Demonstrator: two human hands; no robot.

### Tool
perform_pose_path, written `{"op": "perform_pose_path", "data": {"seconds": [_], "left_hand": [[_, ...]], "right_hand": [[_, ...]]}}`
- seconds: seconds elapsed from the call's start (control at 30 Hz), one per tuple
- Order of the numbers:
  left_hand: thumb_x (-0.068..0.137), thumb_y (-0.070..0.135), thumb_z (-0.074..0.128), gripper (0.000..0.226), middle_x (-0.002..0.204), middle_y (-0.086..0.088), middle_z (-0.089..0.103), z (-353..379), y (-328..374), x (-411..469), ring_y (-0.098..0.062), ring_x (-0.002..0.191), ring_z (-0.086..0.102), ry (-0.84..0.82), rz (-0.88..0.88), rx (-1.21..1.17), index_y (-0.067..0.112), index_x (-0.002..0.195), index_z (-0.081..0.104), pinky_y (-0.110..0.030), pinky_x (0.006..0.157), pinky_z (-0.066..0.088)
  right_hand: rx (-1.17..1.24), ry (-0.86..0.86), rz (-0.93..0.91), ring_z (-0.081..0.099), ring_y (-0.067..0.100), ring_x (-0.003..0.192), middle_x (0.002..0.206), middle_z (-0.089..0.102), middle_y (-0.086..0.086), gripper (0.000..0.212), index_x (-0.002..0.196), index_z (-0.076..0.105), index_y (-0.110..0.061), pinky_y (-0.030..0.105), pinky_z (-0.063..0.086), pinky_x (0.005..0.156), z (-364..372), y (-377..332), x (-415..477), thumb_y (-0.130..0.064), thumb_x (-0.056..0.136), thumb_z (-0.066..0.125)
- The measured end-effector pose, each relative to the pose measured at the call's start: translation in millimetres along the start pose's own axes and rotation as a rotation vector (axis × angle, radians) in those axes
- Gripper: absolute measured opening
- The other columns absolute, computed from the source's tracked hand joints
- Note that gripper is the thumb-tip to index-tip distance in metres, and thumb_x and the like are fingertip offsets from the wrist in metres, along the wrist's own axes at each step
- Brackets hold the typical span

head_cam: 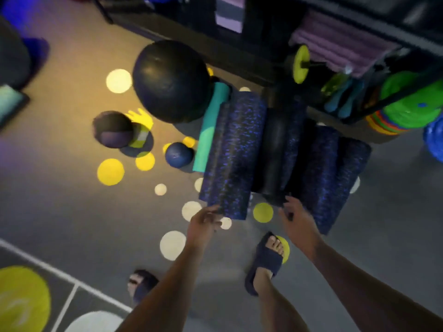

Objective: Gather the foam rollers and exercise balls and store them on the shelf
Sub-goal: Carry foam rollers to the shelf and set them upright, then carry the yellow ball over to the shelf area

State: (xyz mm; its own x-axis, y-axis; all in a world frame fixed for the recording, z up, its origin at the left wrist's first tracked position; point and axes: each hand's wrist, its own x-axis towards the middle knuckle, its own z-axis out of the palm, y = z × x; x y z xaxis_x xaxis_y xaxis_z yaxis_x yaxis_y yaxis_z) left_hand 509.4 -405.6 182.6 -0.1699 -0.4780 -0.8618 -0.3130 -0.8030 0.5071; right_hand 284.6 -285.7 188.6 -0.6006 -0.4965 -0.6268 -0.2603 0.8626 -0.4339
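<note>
Foam underfoot, mostly: speckled blue roller (232, 152) and black roller (275, 149) lying side by side on the floor (72, 212), far ends close under the shelf (239, 58), with two more speckled rollers (330, 168) to the right and a teal roller (211, 130) pressed against the left. Further left, loose on the floor: large black ball (171, 80), medium dark ball (112, 129), small blue ball (179, 155). Left hand (206, 221) with fingers loosely spread, at or just short of the speckled blue roller's near end. To its right and apart from it, right hand (297, 216) with fingers bent down at the black roller's near end, grip or mere touch not to be told through the blur. Nothing lifted yet, by the look of it. Risks from here, as judgement only: round foam packed flank to flank, so likely to roll and nudge neighbours when tugged by one end; long pieces prone to swing and send the balls off across the floor; sandalled foot (266, 257) just near of the row, easily caught by a stray roller.
</note>
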Motion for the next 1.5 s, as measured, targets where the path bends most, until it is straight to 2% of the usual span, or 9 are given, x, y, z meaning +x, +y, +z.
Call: {"op": "perform_pose_path", "data": {"seconds": [0.17,0.27,0.43,0.53,0.63,0.77,0.93,1.13,1.5], "left_hand": [[0.105,0.007,0.045,0.026,0.091,-0.012,0.074,-161.7,1.4,-37.1,-0.024,0.078,0.067,0.211,0.058,-0.188,0.012,0.112,0.069,-0.029,0.065,0.047],[0.108,0.006,0.039,0.029,0.081,-0.009,0.072,-279.6,-3.2,-67.5,-0.014,0.064,0.066,0.3,0.114,-0.371,0.006,0.116,0.067,-0.025,0.058,0.05],[0.109,0.012,0.042,0.021,0.064,-0.004,0.07,-493.8,-47.1,-138.7,-0.01,0.047,0.06,0.538,0.148,-0.656,0.007,0.112,0.063,-0.018,0.045,0.044],[0.108,0.013,0.045,0.016,0.055,-0.001,0.056,-599.5,-85.5,-184.2,-0.008,0.042,0.05,0.774,0.105,-0.695,0.008,0.101,0.057,-0.016,0.041,0.037],[0.108,0.022,0.051,0.03,0.054,0.001,0.038,-672.9,-118.9,-215.0,-0.015,0.05,0.033,0.939,0.059,-0.694,0.004,0.086,0.06,-0.027,0.045,0.028],[0.106,0.03,0.056,0.034,0.054,0.002,0.039,-740.3,-138.1,-227.4,-0.015,0.052,0.034,1.071,0.026,-0.748,0.008,0.083,0.07,-0.029,0.049,0.027],[0.104,0.039,0.056,0.03,0.085,-0.009,0.065,-807.2,-145.6,-217.2,-0.02,0.065,0.058,1.044,-0.032,-0.867,0.012,0.105,0.066,-0.028,0.054,0.042],[0.104,0.042,0.056,0.036,0.106,-0.011,0.067,-891.7,-164.7,-185.6,-0.026,0.083,0.064,1.033,-0.058,-1.101,0.015,0.128,0.06,-0.036,0.063,0.052],[0.103,0.058,0.048,0.043,0.121,-0.008,0.055,-1116.9,-292.4,-100.7,-0.027,0.104,0.062,0.896,-0.145,-1.177,0.023,0.128,0.047,-0.045,0.077,0.057]], "right_hand": [[-0.06,-0.107,-0.251,0.069,0.021,0.097,0.108,0.071,0.004,0.036,0.131,0.059,-0.009,0.026,0.047,0.086,125.9,-147.2,-57.5,-0.02,0.097,0.065],[-0.168,-0.261,-0.382,0.069,0.025,0.102,0.114,0.071,0.007,0.037,0.131,0.058,-0.01,0.039,0.053,0.092,228.9,-233.7,-109.0,-0.019,0.096,0.065],[-0.228,-0.467,-0.471,0.064,0.033,0.114,0.121,0.069,0.017,0.032,0.13,0.059,-0.002,0.035,0.045,0.095,398.9,-367.6,-231.6,-0.013,0.101,0.057],[-0.329,-0.55,-0.564,0.07,0.034,0.099,0.108,0.073,0.021,0.025,0.12,0.067,-0.001,0.03,0.047,0.081,477.0,-425.2,-300.1,-0.013,0.101,0.056],[-0.348,-0.581,-0.615,0.065,0.027,0.073,0.081,0.071,0.022,0.019,0.099,0.07,0.0,0.028,0.039,0.065,530.0,-474.8,-354.6,-0.015,0.1,0.059],[-0.387,-0.678,-0.686,0.057,0.024,0.077,0.079,0.063,0.008,0.018,0.099,0.07,-0.009,0.029,0.034,0.067,572.7,-530.4,-403.2,-0.024,0.101,0.06],[-0.528,-0.898,-0.702,0.062,0.019,0.101,0.106,0.066,0.004,0.03,0.127,0.062,-0.012,0.026,0.04,0.082,631.8,-595.2,-426.0,-0.027,0.101,0.059],[-0.803,-0.967,-0.842,0.055,0.024,0.129,0.136,0.059,0.007,0.049,0.141,0.052,-0.009,0.036,0.042,0.107,729.5,-670.9,-451.8,-0.035,0.101,0.059],[-0.858,-0.823,-0.724,0.047,0.027,0.137,0.152,0.046,0.006,0.078,0.154,0.034,-0.015,0.035,0.041,0.103,1006.0,-692.7,-510.9,-0.061,0.095,0.054]]}}
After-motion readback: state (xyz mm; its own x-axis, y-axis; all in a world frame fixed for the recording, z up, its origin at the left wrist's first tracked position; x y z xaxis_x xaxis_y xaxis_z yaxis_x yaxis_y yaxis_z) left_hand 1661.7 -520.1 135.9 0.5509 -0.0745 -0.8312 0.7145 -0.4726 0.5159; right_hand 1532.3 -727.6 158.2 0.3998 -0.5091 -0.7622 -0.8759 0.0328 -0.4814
